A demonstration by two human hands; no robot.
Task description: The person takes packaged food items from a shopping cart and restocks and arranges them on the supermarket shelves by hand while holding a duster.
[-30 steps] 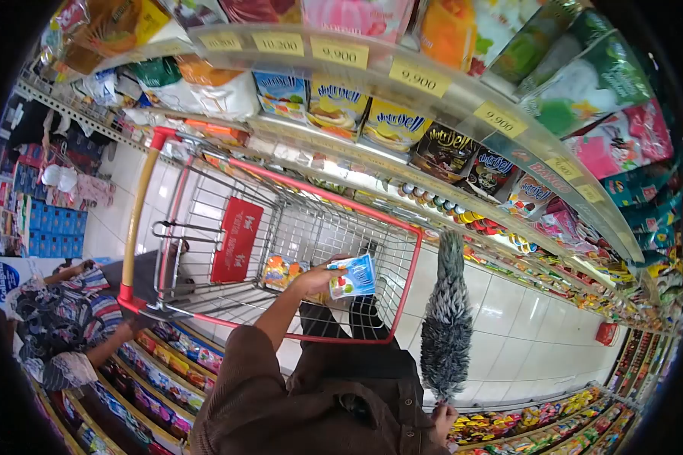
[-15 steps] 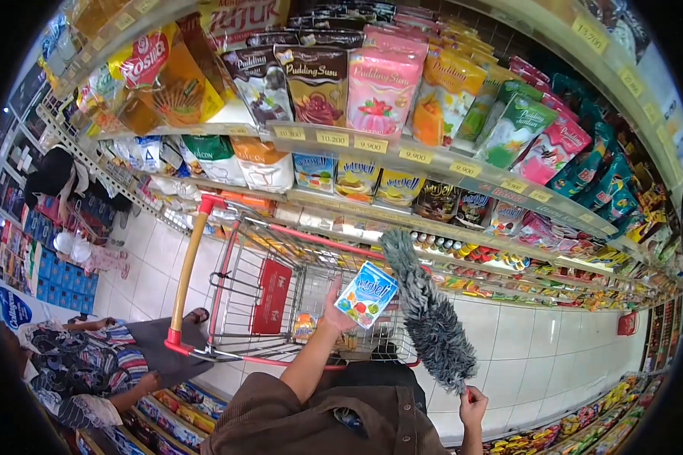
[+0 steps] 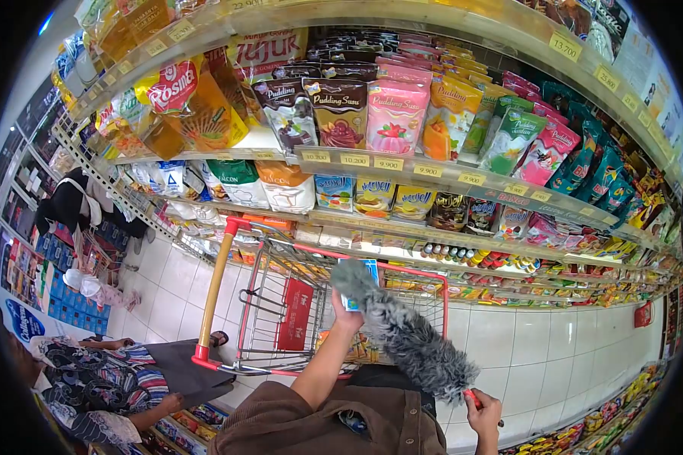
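Observation:
My left hand [image 3: 347,314] is closed around a small blue Nutrijell box [image 3: 371,268], held above the shopping cart [image 3: 300,309]. In my right hand [image 3: 484,413] is the red handle of a grey fluffy duster [image 3: 417,337]. The duster's head lies across the front of the box and hides most of it, leaving only its edges visible. Several packs [image 3: 328,341] rest inside the cart, partly covered by my left arm.
Ahead stands a store shelf [image 3: 387,163] with pudding pouches [image 3: 399,114] and jelly boxes [image 3: 374,199]. A person in a patterned top [image 3: 106,371] is at the lower left. Another person [image 3: 72,205] stands farther off. A red basket [image 3: 643,314] sits on the floor at right.
The duster's head has swung left and now covers the box, which was in plain view before. My right hand has moved slightly right. The camera view has shifted a little.

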